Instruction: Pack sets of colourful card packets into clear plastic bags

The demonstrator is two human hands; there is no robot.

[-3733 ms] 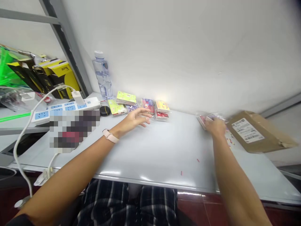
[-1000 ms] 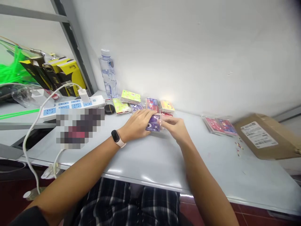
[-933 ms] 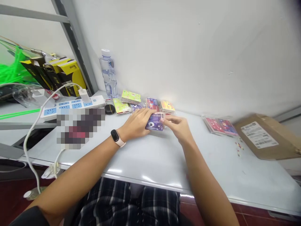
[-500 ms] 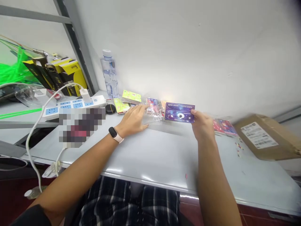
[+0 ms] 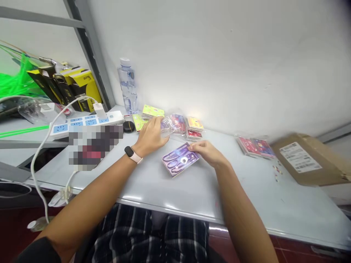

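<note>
A purple card with an eye picture [image 5: 180, 159] is tilted over the middle of the table, its upper right corner pinched between the thumb and fingers of my right hand [image 5: 207, 151]. My left hand [image 5: 151, 137] lies over the clear plastic wrapping beside the green card stacks [image 5: 153, 111]; its fingertips are partly lost against the wrapping, so its grip is unclear. Just right of it, a red and blue pack in clear plastic [image 5: 178, 123] rests near the wall. Stacked yellow and red cards [image 5: 195, 124] stand beside that pack.
A water bottle [image 5: 128, 87], a black round case [image 5: 128, 126] and a white power strip [image 5: 87, 123] are at the left. Wrapped red and blue packs [image 5: 255, 147], small scraps and a cardboard box [image 5: 312, 160] are on the right of the table [image 5: 175, 197].
My right hand has brought the purple card left and down toward me, tilting it and uncovering the yellow and red stack. My left hand has shifted slightly left.
</note>
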